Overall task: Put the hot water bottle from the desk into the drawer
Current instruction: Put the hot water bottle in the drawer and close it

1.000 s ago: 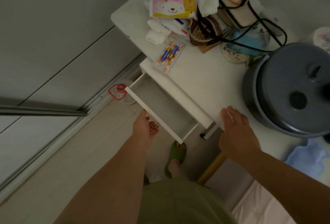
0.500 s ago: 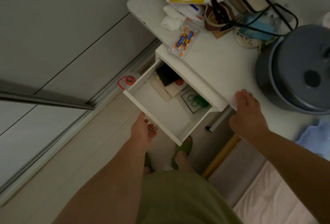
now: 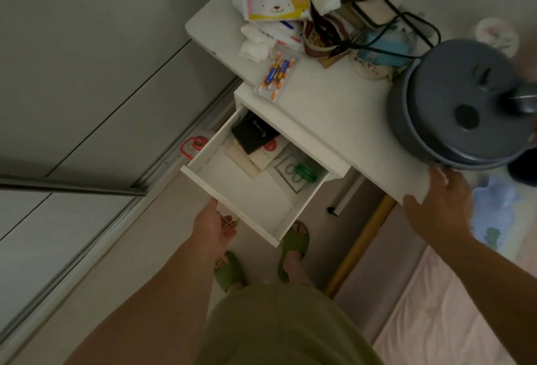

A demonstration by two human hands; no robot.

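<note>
Two hands are both busy, but nothing of the task's own is held yet. The drawer is seen slid well out from under the bench, and the left hand is kept at its front, fingers curled shut around the small metal handle, presumably so the drawer is kept from sliding back. The right hand is laid flat on the bench corner off to the drawer's right, fingers spread and empty, probably for balance or as the start of a reach. A black pouch, some cards and green scissors are tucked at the back of the drawer, so the front half is left bare, and that's likely where the bottle is meant to go. The hot water bottle is taken to be the pale blue thing far to the drawer's right, just past the right hand. It's dim and partly cut off there, so what it's resting on can't be told. A big grey pot is parked on the bench behind and to the right of the drawer, close to that hand, and it could get bumped on the reach.
</note>
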